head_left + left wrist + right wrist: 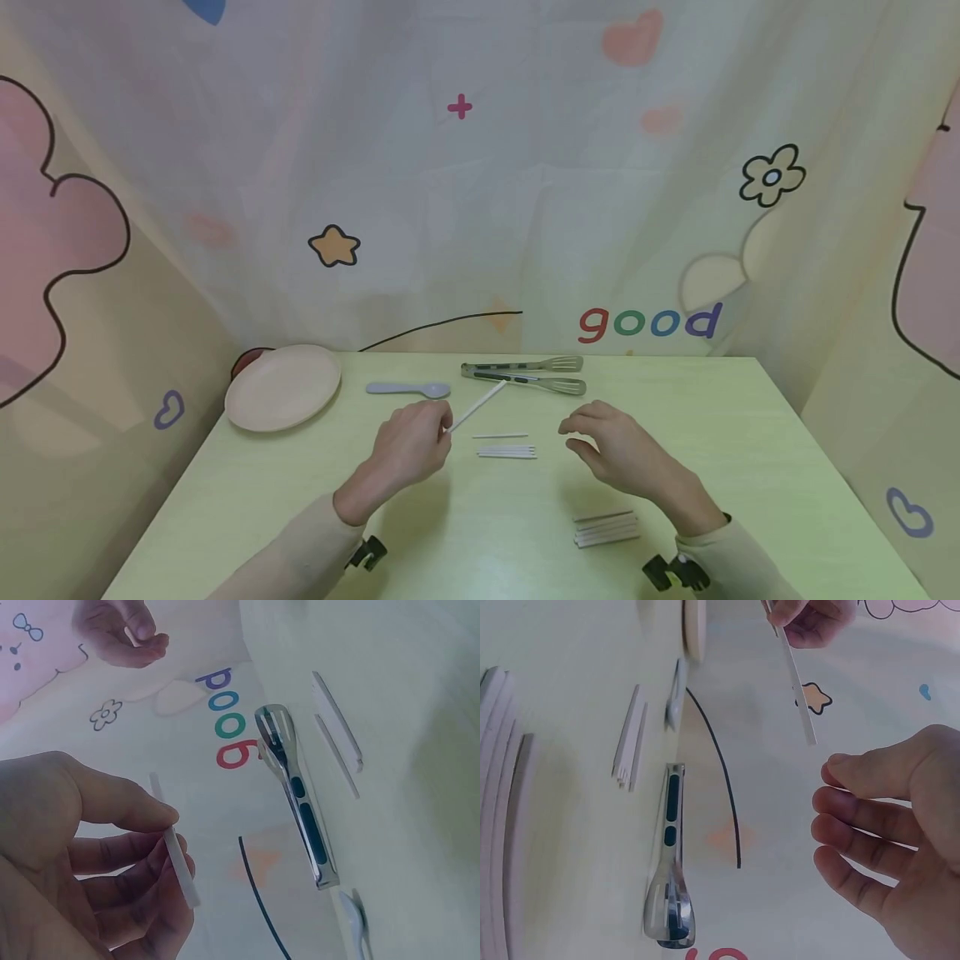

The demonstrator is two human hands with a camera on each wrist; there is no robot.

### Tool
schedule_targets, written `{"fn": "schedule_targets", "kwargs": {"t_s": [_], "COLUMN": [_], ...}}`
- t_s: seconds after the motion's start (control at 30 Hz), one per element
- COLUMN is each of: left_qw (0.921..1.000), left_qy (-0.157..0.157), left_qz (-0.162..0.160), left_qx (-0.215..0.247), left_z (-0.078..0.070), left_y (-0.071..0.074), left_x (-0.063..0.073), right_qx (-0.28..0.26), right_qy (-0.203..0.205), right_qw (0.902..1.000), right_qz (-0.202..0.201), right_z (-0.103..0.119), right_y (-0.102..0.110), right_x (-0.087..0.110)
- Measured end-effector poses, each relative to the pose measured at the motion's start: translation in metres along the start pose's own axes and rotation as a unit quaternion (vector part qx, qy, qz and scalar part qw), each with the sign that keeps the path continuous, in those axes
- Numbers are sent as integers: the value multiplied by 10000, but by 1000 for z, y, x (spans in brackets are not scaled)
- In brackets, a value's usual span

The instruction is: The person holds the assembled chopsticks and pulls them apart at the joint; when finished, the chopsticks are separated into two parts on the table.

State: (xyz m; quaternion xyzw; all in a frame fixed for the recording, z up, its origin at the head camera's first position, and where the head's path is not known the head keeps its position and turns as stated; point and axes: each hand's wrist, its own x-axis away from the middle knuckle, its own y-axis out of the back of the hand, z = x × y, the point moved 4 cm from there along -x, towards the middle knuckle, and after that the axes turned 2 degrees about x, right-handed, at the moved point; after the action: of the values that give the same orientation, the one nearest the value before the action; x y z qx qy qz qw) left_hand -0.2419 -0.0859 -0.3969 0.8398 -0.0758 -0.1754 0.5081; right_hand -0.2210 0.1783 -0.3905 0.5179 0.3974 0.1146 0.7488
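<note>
Between thumb and fingers my left hand (408, 442) pinches a thin white stick (480, 405). The stick slants up and away to the right, raised above the table; in the left wrist view the thumb presses on the stick (181, 871). My right hand (621, 448) hovers to the right with loosely bent fingers and holds nothing. In the right wrist view its fingertips (832, 802) are apart from the stick's free end. Several white sticks (507, 452) lie side by side between the hands, with a single stick (500, 436) just behind them.
A bundle of sticks (606, 529) lies near the right forearm. Metal tongs (525, 375) lie at the table's back edge, beside a pale spoon (401, 389). A round plate (283, 389) stands at the back left. A printed curtain (450, 183) hangs behind the table.
</note>
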Motion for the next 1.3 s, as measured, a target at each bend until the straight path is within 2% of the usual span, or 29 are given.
{"fn": "schedule_targets", "kwargs": {"t_s": [0.53,0.97,1.13,1.3], "left_qw": [9980,9931,9888,9862], "left_qy": [-485,-982,-1276,-1412], "left_qz": [-278,-511,-601,-639], "left_qx": [-279,-376,-489,-581], "left_z": [-26,-39,-45,-50], "left_y": [11,15,16,16], "left_x": [-1,-2,-2,-2], "right_qx": [-18,-99,-183,-228], "right_qy": [260,739,789,834], "right_qw": [9990,9941,9934,9935], "right_qz": [-376,-785,-813,-740], "right_z": [7,16,20,24], "right_y": [7,12,11,10], "right_x": [-16,-26,-30,-33]}}
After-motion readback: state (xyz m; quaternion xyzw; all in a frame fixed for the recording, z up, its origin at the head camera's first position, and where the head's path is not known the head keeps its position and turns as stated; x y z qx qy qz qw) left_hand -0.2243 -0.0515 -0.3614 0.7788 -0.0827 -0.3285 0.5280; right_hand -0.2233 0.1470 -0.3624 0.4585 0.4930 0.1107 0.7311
